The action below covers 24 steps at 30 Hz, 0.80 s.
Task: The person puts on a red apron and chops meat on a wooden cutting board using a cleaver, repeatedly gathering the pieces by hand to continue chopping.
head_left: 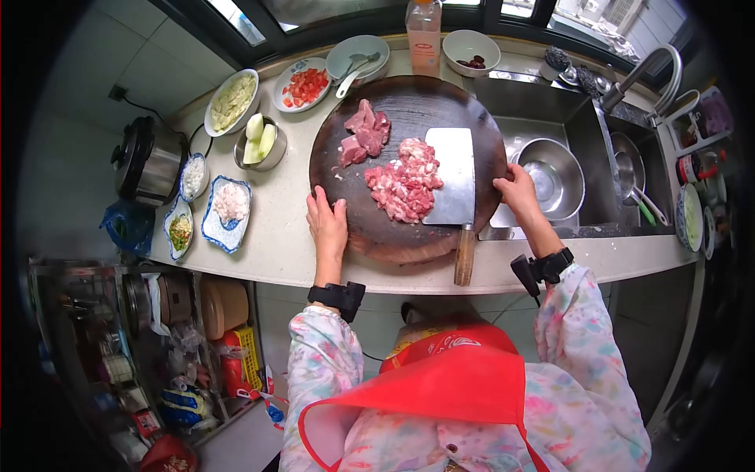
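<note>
Both hands on the big round dark-brown wooden chopping board (425, 96), which sits on the pale surface (271, 236) left of the stainless steel sink (535, 115). Left hand (328, 225): open, fingers extended over the left rim. Right hand (519, 193): fingers partly curled at the right edge; can't tell if it truly grips. On board: heap of pink-and-white chopped meat (403, 182), larger red raw meat chunks (366, 135) behind it, wide steel cleaver with wooden handle (454, 177) lying flat right of the heap, handle poking past the near rim.

Step looks like steadying or adjusting the board. To do it well: even pressure both sides, board kept level so the cleaver doesn't slide, fingers clear of the blade, sleeves and forearms off that overhanging handle, meat kept inside the rim.
</note>
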Motion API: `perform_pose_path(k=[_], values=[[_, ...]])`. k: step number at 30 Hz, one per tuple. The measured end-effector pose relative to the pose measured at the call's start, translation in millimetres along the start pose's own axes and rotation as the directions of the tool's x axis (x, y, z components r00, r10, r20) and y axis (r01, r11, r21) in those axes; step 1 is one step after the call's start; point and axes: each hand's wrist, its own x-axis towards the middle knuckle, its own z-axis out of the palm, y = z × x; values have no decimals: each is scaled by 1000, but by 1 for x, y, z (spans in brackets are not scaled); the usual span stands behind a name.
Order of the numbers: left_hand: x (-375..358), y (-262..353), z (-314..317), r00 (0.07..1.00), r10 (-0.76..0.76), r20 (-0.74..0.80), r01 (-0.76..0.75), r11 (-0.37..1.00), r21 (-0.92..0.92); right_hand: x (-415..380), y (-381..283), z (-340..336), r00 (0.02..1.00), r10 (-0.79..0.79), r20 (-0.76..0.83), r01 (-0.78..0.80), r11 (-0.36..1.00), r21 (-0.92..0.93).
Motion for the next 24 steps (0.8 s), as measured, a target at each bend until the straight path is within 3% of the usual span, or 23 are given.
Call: perform_pose_path(k=[4,8,10,11,13,15,16,17,19,20,21,23,24], values=[[-9,-9,1,1000,24,-4,-24,1000,-17,-20,-18,-1,998,59,-18,-55,986,157],[-7,-6,-9,999,22,-25,-23,999,-50,-30,-19,1,998,53,-15,-50,987,151],[6,-3,-28,999,13,43,-6,988,-155,-41,-27,4,998,55,-32,-47,976,213],[32,-30,-17,996,-67,59,79,971,-227,-47,-29,6,998,52,-37,-41,964,263],[76,-27,-22,991,-119,60,131,948,-289,-62,-24,16,993,67,-100,-31,945,325],[123,-22,-13,997,-10,71,38,914,-404,-83,-33,27,970,200,-140,-151,942,299],[153,-25,-3,987,23,158,46,908,-417,-85,-30,31,966,177,-187,-108,938,329],[177,-27,10,969,56,242,55,903,-426,-82,-27,31,959,194,-205,-120,938,326],[197,-10,12,929,65,364,161,815,-556,-67,-22,26,953,252,-165,-240,967,90],[206,-9,6,792,231,565,210,767,-607,-63,-20,26,955,182,-233,-186,983,5],[206,-12,15,783,240,573,214,762,-611,-60,-19,24,951,187,-246,-193,981,0],[198,-16,29,898,188,397,135,742,-656,-61,-19,20,943,206,-263,-234,969,-78],[193,-20,30,892,190,410,143,742,-655,-62,-15,21,939,185,-290,-208,977,-51]])
